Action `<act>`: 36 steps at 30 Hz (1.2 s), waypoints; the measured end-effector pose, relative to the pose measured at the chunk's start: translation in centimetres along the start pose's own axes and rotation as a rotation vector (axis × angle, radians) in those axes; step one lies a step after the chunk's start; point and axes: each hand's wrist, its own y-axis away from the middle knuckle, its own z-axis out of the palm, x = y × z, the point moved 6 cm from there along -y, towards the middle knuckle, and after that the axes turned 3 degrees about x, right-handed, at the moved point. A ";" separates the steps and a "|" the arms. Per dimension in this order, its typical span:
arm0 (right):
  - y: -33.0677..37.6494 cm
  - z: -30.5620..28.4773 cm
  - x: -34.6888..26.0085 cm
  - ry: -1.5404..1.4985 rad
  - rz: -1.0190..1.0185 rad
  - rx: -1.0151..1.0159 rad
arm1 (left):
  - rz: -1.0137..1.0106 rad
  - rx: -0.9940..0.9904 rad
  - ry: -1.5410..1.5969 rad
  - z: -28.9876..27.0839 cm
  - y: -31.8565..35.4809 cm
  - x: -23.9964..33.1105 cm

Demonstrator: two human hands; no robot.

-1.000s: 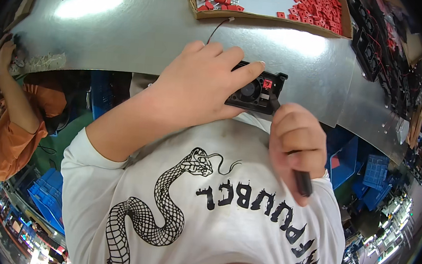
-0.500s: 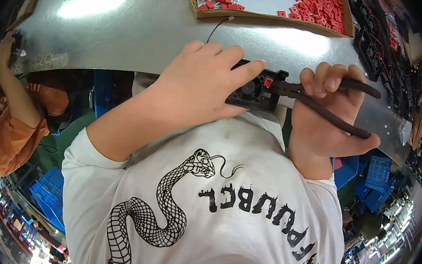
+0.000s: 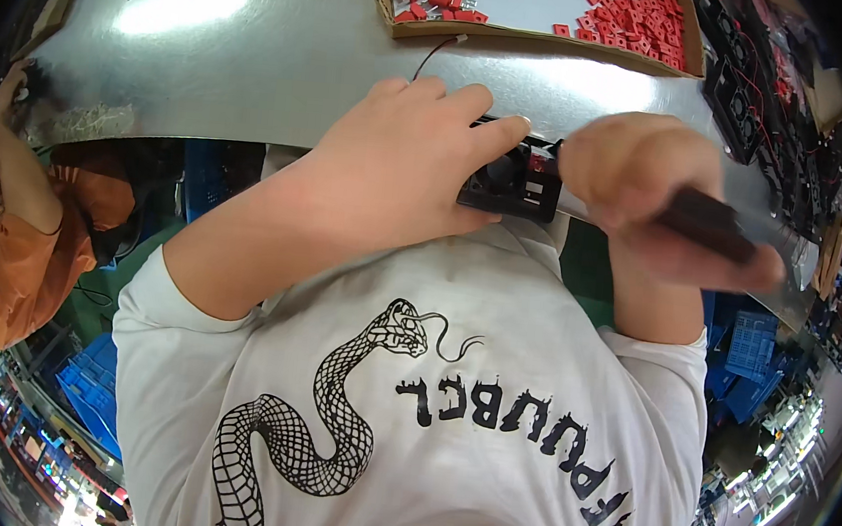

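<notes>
- Looking at the middle of the frame, I find the small black square fan casing (image 3: 514, 183) mostly hidden under my left hand (image 3: 399, 166), which is closed over it, fingers wrapped across its top.
- Only its right end shows: black plastic, a round hub, a speck of red.
- My right hand (image 3: 647, 198), right of centre, is fisted around a dark tool handle (image 3: 710, 223); motion blur hides its tip.
- The casing sits at the near edge of the shiny metal table (image 3: 259, 58).
- At upper centre, a cardboard tray of small red parts (image 3: 561, 37) is cut off by the frame's top.
</notes>
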 end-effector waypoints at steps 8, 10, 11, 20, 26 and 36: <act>-0.9 -0.3 -0.4 0.138 0.007 0.020 | 0.022 0.086 -0.045 0.7 0.3 0.3; -0.5 0.7 -0.6 0.147 -0.045 -0.126 | 0.029 0.100 -0.059 0.6 0.5 0.3; -0.1 0.5 -0.1 0.146 -0.006 -0.058 | 0.039 0.114 -0.076 0.4 0.5 0.5; -0.1 -0.6 -2.2 -0.029 -0.050 0.110 | 0.030 0.154 -0.112 0.9 0.7 0.4; 1.9 -1.3 0.0 -0.084 -0.026 0.326 | 0.025 0.152 -0.113 1.0 0.8 0.5; 2.0 -1.0 0.6 -0.070 -0.039 0.389 | 0.017 0.123 -0.106 1.0 0.8 0.2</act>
